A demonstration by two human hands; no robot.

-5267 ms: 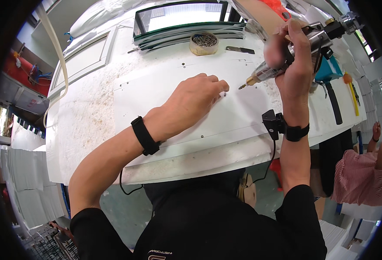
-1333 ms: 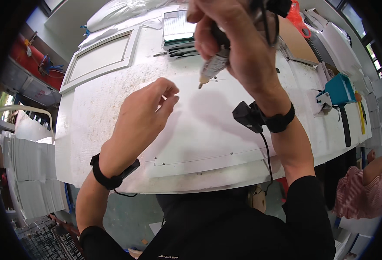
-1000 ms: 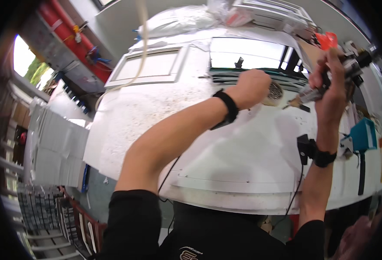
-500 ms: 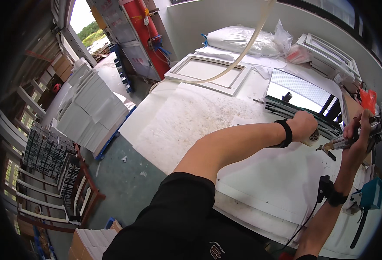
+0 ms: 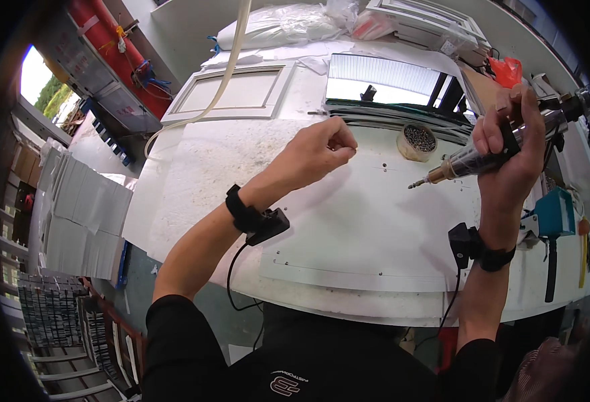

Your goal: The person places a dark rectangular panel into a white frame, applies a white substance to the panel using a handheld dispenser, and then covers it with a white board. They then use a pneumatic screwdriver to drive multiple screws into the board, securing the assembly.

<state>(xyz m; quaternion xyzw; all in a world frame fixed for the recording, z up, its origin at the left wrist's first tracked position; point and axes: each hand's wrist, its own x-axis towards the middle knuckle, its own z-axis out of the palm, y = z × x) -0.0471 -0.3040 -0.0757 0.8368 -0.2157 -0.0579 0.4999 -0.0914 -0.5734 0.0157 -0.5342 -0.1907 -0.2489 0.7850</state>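
Over the white panel (image 5: 369, 214), my left hand (image 5: 315, 154) is closed in a pinch, and whatever the fingertips hold is too small to make out. My right hand (image 5: 517, 151) grips a pneumatic screwdriver (image 5: 466, 161) by its body, the bit pointing left and down, above the panel. Between the hands stands a small round tub (image 5: 412, 149) full of dark screws (image 5: 419, 137). Several tiny screw heads dot the panel's surface. Behind the tub, a stack of mirrored glass panes (image 5: 389, 84) lies flat.
A white framed door panel (image 5: 231, 90) lies at the back left, crossed by a pale hose (image 5: 231, 60). A teal tool (image 5: 555, 214) lies at the right. Stacked white boards (image 5: 84, 214) stand on the left. A white bag (image 5: 275, 27) lies along the back wall.
My left hand has moved from the screw tub leftward over the panel. The screwdriver is now lower and farther left over the panel. The whole view has turned to the right.
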